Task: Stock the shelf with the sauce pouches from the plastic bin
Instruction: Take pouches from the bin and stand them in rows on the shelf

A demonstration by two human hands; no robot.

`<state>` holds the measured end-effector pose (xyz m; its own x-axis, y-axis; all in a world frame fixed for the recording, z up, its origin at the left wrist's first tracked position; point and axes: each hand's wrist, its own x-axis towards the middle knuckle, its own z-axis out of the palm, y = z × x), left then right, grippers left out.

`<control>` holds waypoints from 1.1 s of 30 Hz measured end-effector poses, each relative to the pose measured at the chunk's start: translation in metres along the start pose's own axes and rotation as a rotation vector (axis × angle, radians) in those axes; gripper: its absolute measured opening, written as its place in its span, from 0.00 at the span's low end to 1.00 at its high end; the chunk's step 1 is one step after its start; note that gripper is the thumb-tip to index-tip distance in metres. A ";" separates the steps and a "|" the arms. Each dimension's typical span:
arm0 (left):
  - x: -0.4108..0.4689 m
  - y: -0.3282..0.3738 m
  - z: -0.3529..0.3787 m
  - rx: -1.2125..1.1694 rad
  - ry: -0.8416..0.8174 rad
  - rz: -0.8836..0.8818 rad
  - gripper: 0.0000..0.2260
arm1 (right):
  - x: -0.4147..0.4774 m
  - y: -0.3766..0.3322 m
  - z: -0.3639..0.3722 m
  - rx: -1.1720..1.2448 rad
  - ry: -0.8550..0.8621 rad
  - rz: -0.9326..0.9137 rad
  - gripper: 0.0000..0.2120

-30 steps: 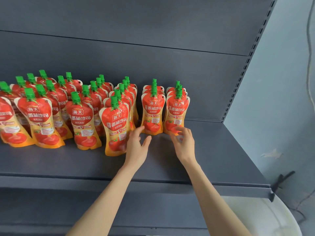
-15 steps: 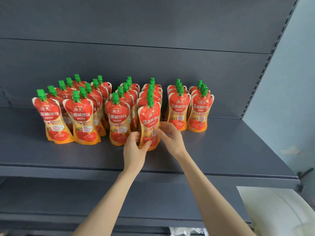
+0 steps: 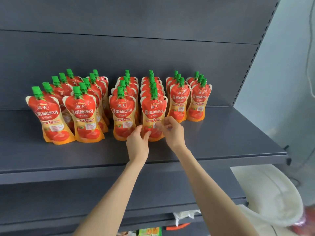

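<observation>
Gripping the soft, liquid-filled front tomato sauce pouch (image 3: pixel 153 116) low at its base edges, left hand (image 3: pixel 137 144) and right hand (image 3: pixel 173 132) steady it upright on the shelf (image 3: pixel 221 142).

rear pouches (image 3: pixel 127 77) mostly hidden, plastic bin (image 3: pixel 265 193) cut off, blurred

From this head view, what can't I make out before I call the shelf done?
- Plastic bin, head view: cut off by the right edge, contents blurred red.
- Rear pouches: bodies hidden by the front pouch, only caps show.
- Left hand and right hand: grip unclear, fingertips blurred.
- Lower shelf items: cut off by the bottom edge.
</observation>
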<state>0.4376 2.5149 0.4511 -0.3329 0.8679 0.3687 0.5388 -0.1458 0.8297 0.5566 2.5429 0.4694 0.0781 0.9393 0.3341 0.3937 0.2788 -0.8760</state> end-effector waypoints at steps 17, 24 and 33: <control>-0.118 0.043 0.008 -0.098 -0.283 0.211 0.07 | -0.122 0.028 -0.116 -0.125 0.220 0.147 0.06; -0.265 0.055 0.093 -0.133 -0.651 0.024 0.05 | -0.249 0.110 -0.223 -0.185 0.307 0.398 0.07; -0.427 0.036 0.185 -0.006 -0.883 -0.324 0.04 | -0.371 0.223 -0.316 -0.186 0.261 0.760 0.06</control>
<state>0.7423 2.2262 0.2464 0.2427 0.9124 -0.3296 0.5183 0.1652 0.8391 0.9046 2.1940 0.2600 0.5855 0.7755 -0.2361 0.2911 -0.4729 -0.8316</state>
